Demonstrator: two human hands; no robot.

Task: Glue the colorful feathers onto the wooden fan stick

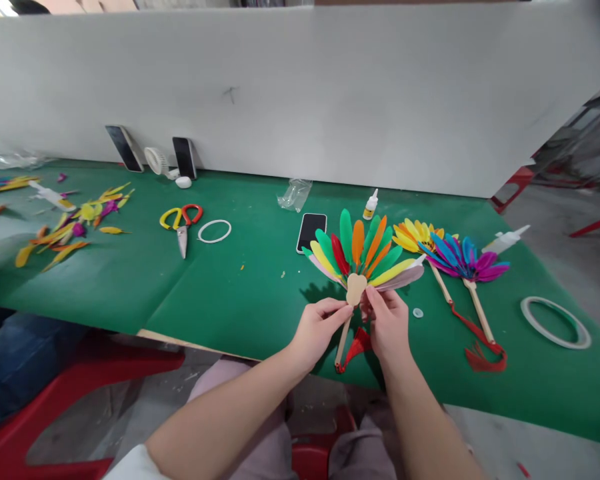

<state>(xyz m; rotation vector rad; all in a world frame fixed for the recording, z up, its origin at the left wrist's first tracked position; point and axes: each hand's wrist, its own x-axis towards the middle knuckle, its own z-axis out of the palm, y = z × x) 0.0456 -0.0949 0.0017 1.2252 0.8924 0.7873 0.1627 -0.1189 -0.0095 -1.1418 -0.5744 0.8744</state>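
A feather fan (357, 289) with green, orange, red, yellow and pale feathers is held up above the green table. Its wooden centre plate faces me, and the handle with a red tassel hangs below. My left hand (321, 328) pinches the lower left edge of the plate between thumb and fingers. On the plate's right side, my right hand (387, 320) grips the fan at the base of the feathers, its fingertips partly hidden behind. To the right lie a yellow-orange feather fan (415, 235) and a blue-purple one (473, 260), both with wooden handles.
Behind the held fan are a phone (311, 232) and a small glue bottle (371, 205). Scissors (182, 227) and a white ring (215, 231) lie left, near loose feathers (65, 240). A tape roll (555, 323) rests right. A white partition (280, 93) borders the table's back.
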